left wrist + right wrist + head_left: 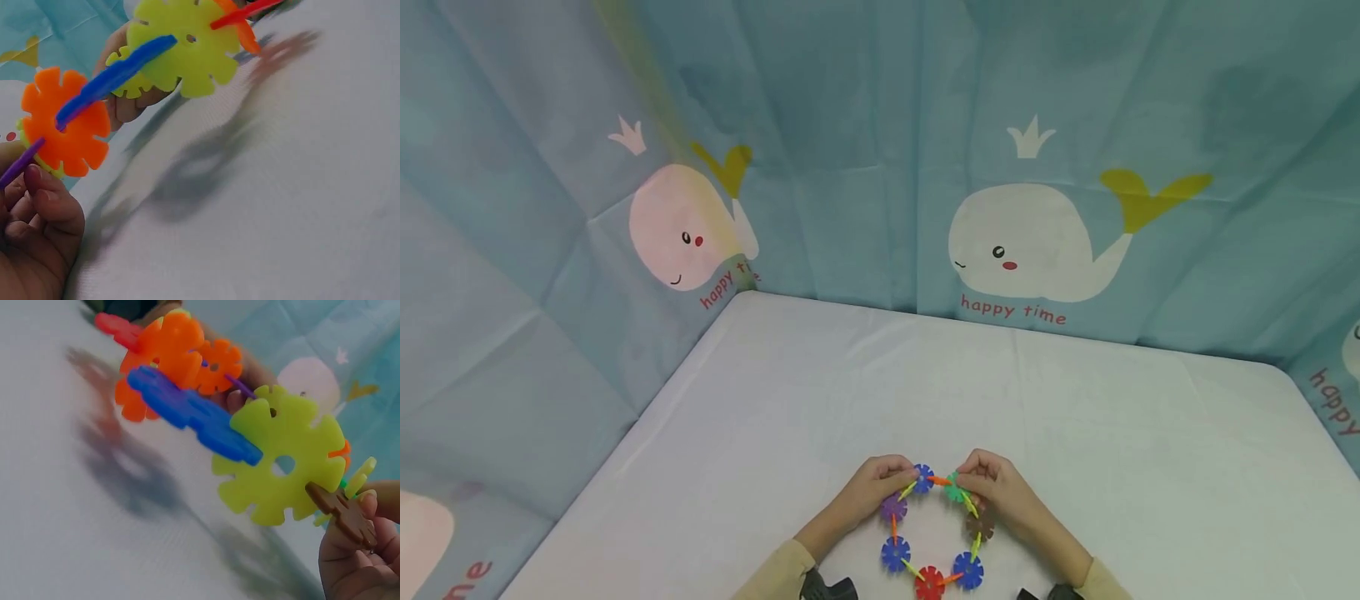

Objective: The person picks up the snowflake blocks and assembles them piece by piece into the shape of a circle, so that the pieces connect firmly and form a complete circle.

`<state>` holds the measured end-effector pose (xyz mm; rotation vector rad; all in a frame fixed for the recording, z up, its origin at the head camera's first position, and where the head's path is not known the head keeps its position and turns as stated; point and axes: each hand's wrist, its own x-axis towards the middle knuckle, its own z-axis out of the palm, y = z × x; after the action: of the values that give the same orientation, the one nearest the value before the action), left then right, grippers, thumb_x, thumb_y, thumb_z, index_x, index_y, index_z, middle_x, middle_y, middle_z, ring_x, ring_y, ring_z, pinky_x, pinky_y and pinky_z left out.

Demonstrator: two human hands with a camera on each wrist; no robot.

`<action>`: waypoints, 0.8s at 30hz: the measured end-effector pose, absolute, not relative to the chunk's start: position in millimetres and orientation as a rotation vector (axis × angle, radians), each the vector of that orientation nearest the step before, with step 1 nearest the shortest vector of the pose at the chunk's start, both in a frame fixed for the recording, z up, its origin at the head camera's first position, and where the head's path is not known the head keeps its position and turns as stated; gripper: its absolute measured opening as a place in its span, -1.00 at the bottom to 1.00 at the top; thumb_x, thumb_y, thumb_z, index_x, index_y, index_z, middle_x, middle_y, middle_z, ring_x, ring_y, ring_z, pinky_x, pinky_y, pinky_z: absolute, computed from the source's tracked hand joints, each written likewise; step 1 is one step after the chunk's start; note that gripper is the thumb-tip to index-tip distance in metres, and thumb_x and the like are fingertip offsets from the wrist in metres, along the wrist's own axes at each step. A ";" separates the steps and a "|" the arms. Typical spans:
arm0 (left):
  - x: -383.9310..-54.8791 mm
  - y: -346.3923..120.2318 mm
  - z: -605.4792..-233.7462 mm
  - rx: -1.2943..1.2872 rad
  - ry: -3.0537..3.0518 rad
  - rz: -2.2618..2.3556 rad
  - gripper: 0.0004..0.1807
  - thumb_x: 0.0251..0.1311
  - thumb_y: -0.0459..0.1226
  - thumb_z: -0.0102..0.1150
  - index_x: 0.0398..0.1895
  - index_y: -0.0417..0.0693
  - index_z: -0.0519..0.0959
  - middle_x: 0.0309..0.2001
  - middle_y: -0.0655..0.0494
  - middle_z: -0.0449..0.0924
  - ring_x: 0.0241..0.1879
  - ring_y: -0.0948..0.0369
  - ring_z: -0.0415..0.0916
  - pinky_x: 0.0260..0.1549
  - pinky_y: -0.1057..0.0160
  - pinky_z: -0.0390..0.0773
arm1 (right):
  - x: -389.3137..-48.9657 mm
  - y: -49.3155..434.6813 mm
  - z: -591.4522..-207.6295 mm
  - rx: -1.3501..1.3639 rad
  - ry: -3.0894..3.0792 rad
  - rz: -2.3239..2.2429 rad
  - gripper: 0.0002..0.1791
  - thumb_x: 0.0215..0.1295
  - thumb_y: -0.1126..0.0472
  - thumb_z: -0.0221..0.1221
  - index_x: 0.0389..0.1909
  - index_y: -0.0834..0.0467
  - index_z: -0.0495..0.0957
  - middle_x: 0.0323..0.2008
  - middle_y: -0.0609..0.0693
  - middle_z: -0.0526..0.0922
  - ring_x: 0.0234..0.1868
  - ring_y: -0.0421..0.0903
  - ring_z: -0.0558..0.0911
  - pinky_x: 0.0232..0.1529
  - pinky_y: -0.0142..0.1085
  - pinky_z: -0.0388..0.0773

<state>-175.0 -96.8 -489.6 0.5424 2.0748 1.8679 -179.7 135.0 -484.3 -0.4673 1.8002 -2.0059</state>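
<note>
A ring of slotted plastic snowflake discs [895, 553] hangs between my two hands, held above the white tabletop. Its discs alternate in blue, red, purple, green and brown with orange and yellow ones set edge-on. At the ring's far left, my left hand [874, 485] pinches it by the blue disc [922, 477]. Thumb and fingers of my right hand [1009, 492] grip the green disc [953, 488] opposite, just above the brown disc [344, 515]. In the left wrist view, an orange disc [84, 137] lies just beyond the left fingertips. The fingers hide parts of the held discs.
The white tabletop [820, 375] stretches out in front of the hands, with the ring's shadow on it. Blue curtains [865, 225] printed with whales stand along its back and sides. Dark wrist devices [829, 587] show at the bottom edge.
</note>
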 end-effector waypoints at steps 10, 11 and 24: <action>-182.4 -92.9 -490.1 0.198 1.507 2.200 -0.59 0.25 -0.07 -0.04 -0.17 -0.31 0.38 -0.33 0.02 0.39 -0.36 0.25 0.38 -0.39 0.34 0.44 | -184.1 166.1 -483.2 -0.069 1.562 -2.415 -0.88 0.28 0.42 -0.05 -0.38 0.22 0.44 -0.53 -0.04 0.42 -0.58 -0.26 0.38 -0.56 -0.49 0.35; -183.2 -93.2 -489.1 0.209 1.447 2.215 -0.61 0.26 -0.08 -0.04 -0.18 -0.30 0.37 -0.31 0.01 0.40 -0.34 0.24 0.40 -0.37 0.32 0.45 | -185.1 168.2 -482.3 -0.041 1.576 -2.460 -0.89 0.27 0.43 -0.04 -0.38 0.23 0.43 -0.52 -0.03 0.42 -0.57 -0.25 0.40 -0.54 -0.49 0.37; -179.6 -97.4 -492.6 0.253 1.389 2.188 -0.66 0.29 -0.25 -0.08 -0.18 -0.47 0.36 -0.31 -0.04 0.50 -0.29 0.16 0.50 -0.26 0.28 0.48 | -185.2 187.5 -489.9 0.305 1.856 -2.487 -0.93 0.24 0.50 -0.05 -0.35 0.29 0.30 -0.51 0.04 0.45 -0.53 -0.22 0.50 -0.46 -0.46 0.46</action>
<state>-179.6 -97.4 -492.6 0.2531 1.3895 2.1875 -185.2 187.5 -489.9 0.3050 1.8556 -2.4873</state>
